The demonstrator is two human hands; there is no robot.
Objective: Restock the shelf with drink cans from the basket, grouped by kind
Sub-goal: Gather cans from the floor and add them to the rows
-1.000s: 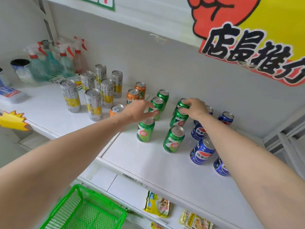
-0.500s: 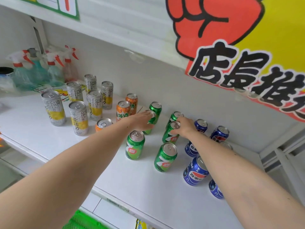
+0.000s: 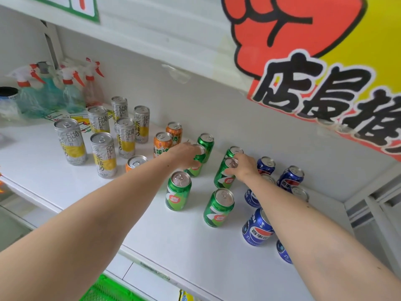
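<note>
Two hands are out over the shelf (image 3: pixel 134 233) at once, each on a green can in the middle rank of the green block. That block stands in two columns straight ahead of the arms, every can upright with its long axis vertical. The left hand (image 3: pixel 184 154) covers the left middle can (image 3: pixel 196 168), fingers curled over its rim and upper wall, so it grips that can. The right hand (image 3: pixel 244 168) reaches the right middle can (image 3: pixel 225 177) from the right, thumb and fingers pinching round its top. Each hand has its own column nearest, so neither arm needs to cross the other.

Behind them stand two rear green cans (image 3: pixel 206 143), in front two more (image 3: pixel 178 191), with a wide gap between the columns. Judging by that gap, the coming move is a small slide of the held pair to square the rows.

Orange cans (image 3: pixel 163 144) sit just left of the green, tall silver-yellow cans (image 3: pixel 103 155) further left, and blue cans (image 3: pixel 257 228) to the right, partly hidden by the right forearm. The green basket (image 3: pixel 106 290) shows only at the bottom edge, and I cannot tell whether it holds any cans.
</note>
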